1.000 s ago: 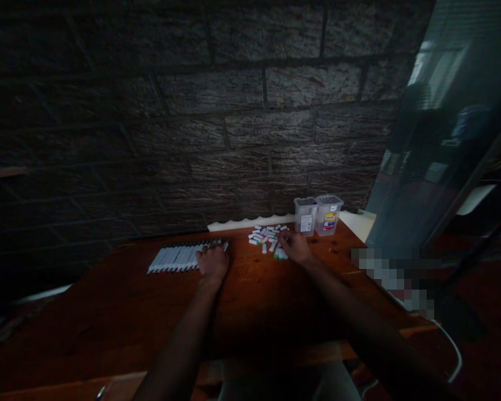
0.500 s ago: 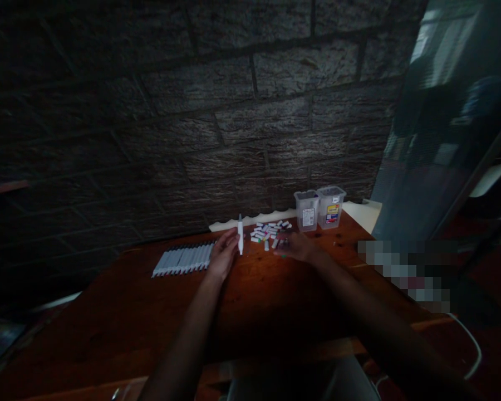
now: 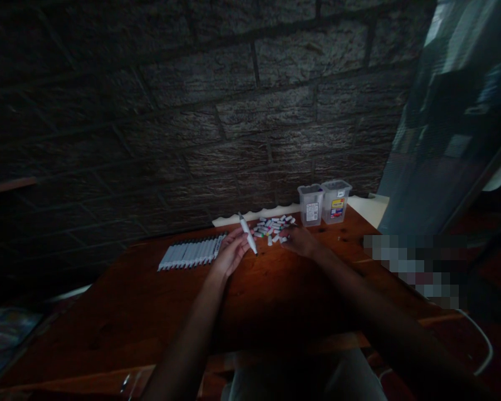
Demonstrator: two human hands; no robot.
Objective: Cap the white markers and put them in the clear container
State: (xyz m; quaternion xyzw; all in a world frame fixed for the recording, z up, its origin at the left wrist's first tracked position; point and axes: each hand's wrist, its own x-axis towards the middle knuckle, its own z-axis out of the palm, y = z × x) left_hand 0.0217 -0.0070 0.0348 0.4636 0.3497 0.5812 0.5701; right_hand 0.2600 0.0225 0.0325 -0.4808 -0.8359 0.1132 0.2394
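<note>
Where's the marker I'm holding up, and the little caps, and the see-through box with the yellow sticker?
Held marker point(image 3: 246, 227): head view, on its white barrel.
Little caps point(image 3: 269, 225): head view, mid-pile.
See-through box point(image 3: 337, 205): head view, on its yellow sticker.

The marker point(image 3: 247, 232) is white with a dark tip, and the row of markers point(image 3: 190, 252) is white with dark ends. The caps point(image 3: 269, 224) are white with green, pink and yellow accents. The bench point(image 3: 142, 312) is reddish-brown; one clear bin point(image 3: 336, 203) bears a yellow, red and blue label.
</note>
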